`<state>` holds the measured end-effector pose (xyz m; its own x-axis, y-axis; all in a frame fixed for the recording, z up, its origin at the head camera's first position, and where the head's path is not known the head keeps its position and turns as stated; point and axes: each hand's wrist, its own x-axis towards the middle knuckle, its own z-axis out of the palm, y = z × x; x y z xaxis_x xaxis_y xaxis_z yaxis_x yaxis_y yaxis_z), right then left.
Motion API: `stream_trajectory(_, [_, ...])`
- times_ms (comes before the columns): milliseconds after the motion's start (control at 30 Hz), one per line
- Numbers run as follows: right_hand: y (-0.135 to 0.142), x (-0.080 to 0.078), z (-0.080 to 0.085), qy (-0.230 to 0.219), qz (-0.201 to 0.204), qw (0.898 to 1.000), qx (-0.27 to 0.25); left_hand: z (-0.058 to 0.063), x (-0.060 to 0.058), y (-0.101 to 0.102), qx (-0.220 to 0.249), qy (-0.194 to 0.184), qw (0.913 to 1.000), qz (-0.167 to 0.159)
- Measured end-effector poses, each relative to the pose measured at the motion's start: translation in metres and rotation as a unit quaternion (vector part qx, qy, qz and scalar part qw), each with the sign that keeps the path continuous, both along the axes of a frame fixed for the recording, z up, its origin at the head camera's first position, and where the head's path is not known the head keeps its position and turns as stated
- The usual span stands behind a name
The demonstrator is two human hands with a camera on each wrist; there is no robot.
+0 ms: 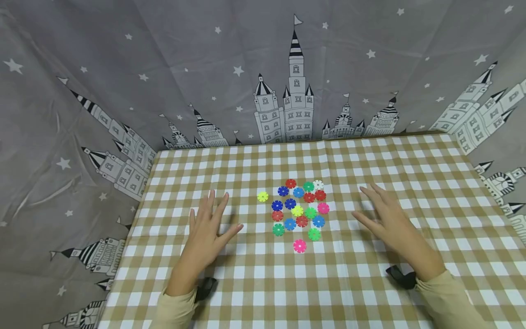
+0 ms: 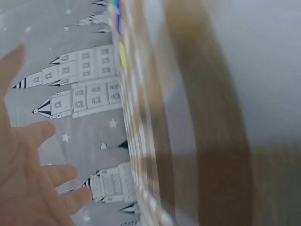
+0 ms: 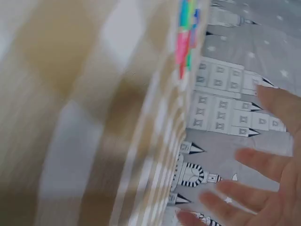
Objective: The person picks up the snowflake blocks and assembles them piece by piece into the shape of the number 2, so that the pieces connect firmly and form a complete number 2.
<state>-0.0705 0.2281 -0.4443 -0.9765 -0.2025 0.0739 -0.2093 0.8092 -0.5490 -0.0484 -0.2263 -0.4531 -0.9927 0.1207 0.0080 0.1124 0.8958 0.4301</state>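
Note:
In the head view, several flat notched plastic discs lie loosely grouped mid-table, in red, blue, green, yellow, pink and white. A yellow disc (image 1: 262,196) sits apart at the group's left, and a pink disc (image 1: 300,246) lies nearest the front. My left hand (image 1: 207,233) is spread over the cloth to the left of the discs, touching none. To their right, my right hand (image 1: 386,221) has its fingers extended and holds nothing. Both wrist views show the palms with fingers apart, the left hand (image 2: 33,174) and the right hand (image 3: 268,183).
A brown-and-white checked tablecloth (image 1: 246,283) covers the table. Behind it and at both sides hangs a grey curtain (image 1: 185,45) printed with castles and stars. A black strap (image 1: 205,289) is at the left wrist, another black strap (image 1: 401,277) at the right.

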Motion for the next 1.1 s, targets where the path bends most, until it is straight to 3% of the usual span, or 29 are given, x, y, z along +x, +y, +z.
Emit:
stream_trajectory(200, [-0.014,-0.014,-0.004,-0.010,0.028,0.996,-0.084,0.000,-0.016,0.010,0.136,-0.001,0.9907,0.007])
stream_trajectory(433, [-0.025,-0.036,-0.009,-0.073,0.050,0.982,-0.166,0.002,-0.043,0.027,0.288,-0.029,0.9570,0.013])
stream_trajectory(667, [-0.034,-0.055,-0.009,-0.134,0.070,0.970,-0.193,-0.003,-0.066,0.043,0.308,-0.018,0.9513,0.007])
stream_trajectory(833, [-0.037,-0.065,-0.009,-0.177,0.066,0.957,-0.221,-0.010,-0.081,0.054,0.315,-0.013,0.9486,0.028])
stream_trajectory(1100, [-0.042,-0.068,-0.021,-0.216,0.078,0.954,-0.191,-0.031,-0.089,0.066,0.283,-0.031,0.9579,0.034])
